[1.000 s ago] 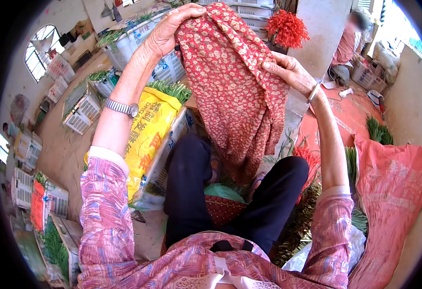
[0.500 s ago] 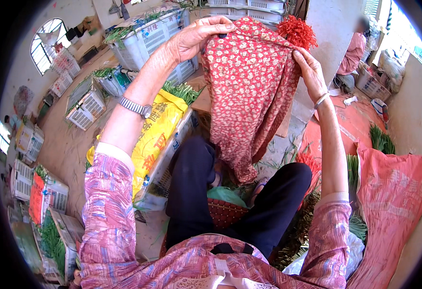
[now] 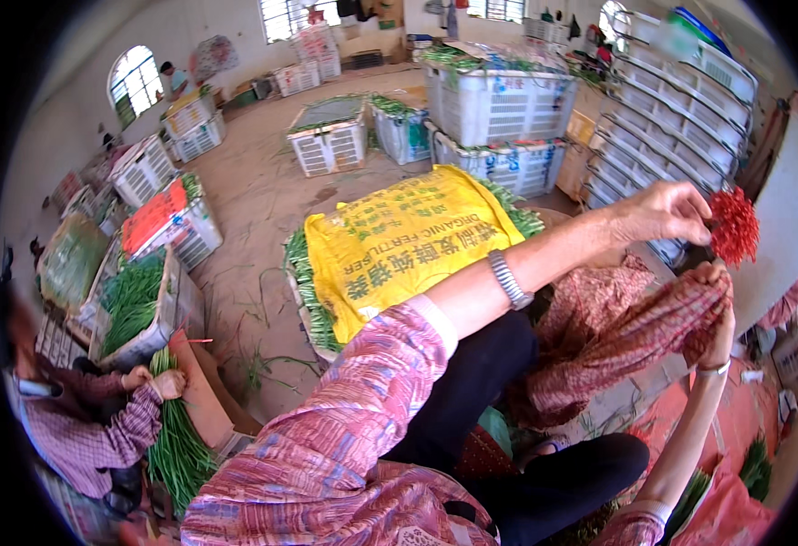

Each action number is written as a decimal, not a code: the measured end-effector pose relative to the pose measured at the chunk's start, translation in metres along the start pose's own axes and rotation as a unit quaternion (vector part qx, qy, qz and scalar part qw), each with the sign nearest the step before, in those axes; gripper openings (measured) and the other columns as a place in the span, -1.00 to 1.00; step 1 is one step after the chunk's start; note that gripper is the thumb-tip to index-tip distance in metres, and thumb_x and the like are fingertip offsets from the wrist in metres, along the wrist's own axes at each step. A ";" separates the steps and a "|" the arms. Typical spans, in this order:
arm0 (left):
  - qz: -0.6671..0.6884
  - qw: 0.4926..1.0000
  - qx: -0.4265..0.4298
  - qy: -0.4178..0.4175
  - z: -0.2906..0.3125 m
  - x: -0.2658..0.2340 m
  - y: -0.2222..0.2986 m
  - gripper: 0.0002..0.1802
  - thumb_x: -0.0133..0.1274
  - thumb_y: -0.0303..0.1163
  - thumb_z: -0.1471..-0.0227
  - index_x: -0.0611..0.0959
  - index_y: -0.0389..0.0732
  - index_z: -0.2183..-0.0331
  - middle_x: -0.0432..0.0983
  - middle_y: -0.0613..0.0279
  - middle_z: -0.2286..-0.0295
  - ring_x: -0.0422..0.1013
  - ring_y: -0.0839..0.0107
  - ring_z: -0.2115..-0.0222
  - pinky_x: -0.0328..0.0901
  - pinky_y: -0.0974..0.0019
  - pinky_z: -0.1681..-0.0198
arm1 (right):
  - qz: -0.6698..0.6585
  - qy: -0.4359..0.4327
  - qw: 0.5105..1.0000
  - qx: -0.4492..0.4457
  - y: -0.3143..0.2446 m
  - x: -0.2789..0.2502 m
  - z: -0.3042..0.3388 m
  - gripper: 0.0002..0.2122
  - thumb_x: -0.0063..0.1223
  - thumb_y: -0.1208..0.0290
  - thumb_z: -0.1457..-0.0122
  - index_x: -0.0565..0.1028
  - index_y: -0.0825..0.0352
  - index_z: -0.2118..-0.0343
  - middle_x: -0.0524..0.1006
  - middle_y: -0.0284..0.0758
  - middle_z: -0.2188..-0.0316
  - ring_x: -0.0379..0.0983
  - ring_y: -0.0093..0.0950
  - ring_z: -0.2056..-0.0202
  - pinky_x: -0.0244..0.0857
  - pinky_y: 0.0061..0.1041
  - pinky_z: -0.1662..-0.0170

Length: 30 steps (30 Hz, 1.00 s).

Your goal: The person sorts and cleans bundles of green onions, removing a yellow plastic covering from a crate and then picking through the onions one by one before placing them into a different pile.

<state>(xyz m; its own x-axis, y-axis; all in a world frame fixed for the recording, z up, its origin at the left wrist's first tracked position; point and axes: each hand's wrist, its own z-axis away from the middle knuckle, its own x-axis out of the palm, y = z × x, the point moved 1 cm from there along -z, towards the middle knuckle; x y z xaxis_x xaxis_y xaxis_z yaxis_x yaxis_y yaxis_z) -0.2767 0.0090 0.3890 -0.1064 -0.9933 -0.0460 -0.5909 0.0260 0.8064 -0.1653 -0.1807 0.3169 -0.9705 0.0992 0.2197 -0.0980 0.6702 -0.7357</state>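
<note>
A red floral cloth [image 3: 640, 332] hangs in folds over my lap, its upper right end bunched. My right hand [image 3: 716, 318] is closed on that end. My left hand [image 3: 676, 214], wearing a metal-band watch, reaches across to the right. Its fingers are curled and pinched beside a bunch of thin red strands [image 3: 734, 227]; whether anything is between them I cannot make out. Just below, the top of the cloth lies near my left fingers.
Before me, a yellow printed sack [image 3: 417, 246] covers a crate of green stalks. White crates [image 3: 503, 105] stand beyond, with a tall crate stack [image 3: 667, 136] to the right. At lower left a co-worker's hands [image 3: 157, 382] hold long green stalks [image 3: 178, 437]. Red sheeting [image 3: 731, 409] lies at right.
The view has swung left. My left hand has let go of the cloth's upper corner and moved beside the red strands. The spread cloth now sags, gathered in my right hand.
</note>
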 end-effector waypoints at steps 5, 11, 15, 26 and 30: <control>0.072 0.988 -0.106 -0.087 0.000 0.017 -0.024 -0.51 0.22 -0.25 0.00 0.51 -0.29 0.06 0.49 0.33 0.20 0.35 0.53 0.13 0.17 0.43 -0.06 | -0.025 0.294 0.955 0.023 -0.019 0.041 -0.025 -0.72 -0.44 0.20 -0.37 0.32 0.26 0.18 0.36 -0.35 0.24 0.34 -0.40 0.08 0.21 -0.25 -0.13; 0.264 0.942 -0.196 -0.063 0.028 0.011 -0.094 -0.64 0.18 -0.37 -0.02 0.56 -0.29 0.12 0.54 0.34 0.25 0.42 0.55 0.21 0.25 0.45 0.01 | 0.017 0.131 0.983 0.130 -0.023 -0.003 -0.026 -0.81 -0.25 0.31 -0.28 0.30 0.29 0.16 0.29 -0.46 0.37 0.26 -0.65 0.31 0.22 -0.65 0.25; 0.176 0.962 -0.185 -0.096 0.045 0.021 -0.132 -0.56 0.24 -0.32 0.03 0.57 -0.29 0.10 0.56 0.28 0.24 0.42 0.56 0.19 0.29 0.44 0.06 | 0.011 0.049 0.996 0.068 -0.062 -0.034 -0.007 -0.79 -0.20 0.28 -0.26 0.28 0.31 0.16 0.25 -0.46 0.37 0.18 -0.67 0.35 0.08 -0.74 0.24; -0.412 0.897 -0.098 0.128 0.105 -0.114 -0.164 -0.60 0.32 -0.10 0.28 0.67 -0.17 0.40 0.57 0.15 0.57 0.50 0.31 0.53 0.33 0.24 0.41 | 0.286 0.270 0.919 0.032 -0.139 -0.204 0.044 -0.52 -0.33 0.17 -0.36 0.19 0.36 -0.23 0.29 -0.30 -0.17 0.14 -0.44 -0.21 -0.12 -0.38 -0.31; -0.505 0.824 0.095 0.240 0.085 -0.091 -0.069 -0.75 0.25 -0.29 0.34 0.58 -0.19 0.54 0.49 0.08 0.64 0.47 0.12 0.59 0.32 0.16 0.51 | 0.493 0.401 0.768 0.078 -0.112 -0.187 0.100 -0.54 -0.34 0.19 -0.36 0.20 0.36 -0.21 0.29 -0.28 -0.14 0.17 -0.43 -0.14 -0.07 -0.39 -0.23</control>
<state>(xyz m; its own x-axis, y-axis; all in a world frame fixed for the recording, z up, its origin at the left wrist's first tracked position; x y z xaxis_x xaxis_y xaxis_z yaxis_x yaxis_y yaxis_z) -0.2944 0.1073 0.2876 0.8171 -0.4487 -0.3619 -0.3041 -0.8688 0.3907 0.0049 -0.3472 0.2942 -0.1483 0.9654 -0.2147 0.5113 -0.1110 -0.8522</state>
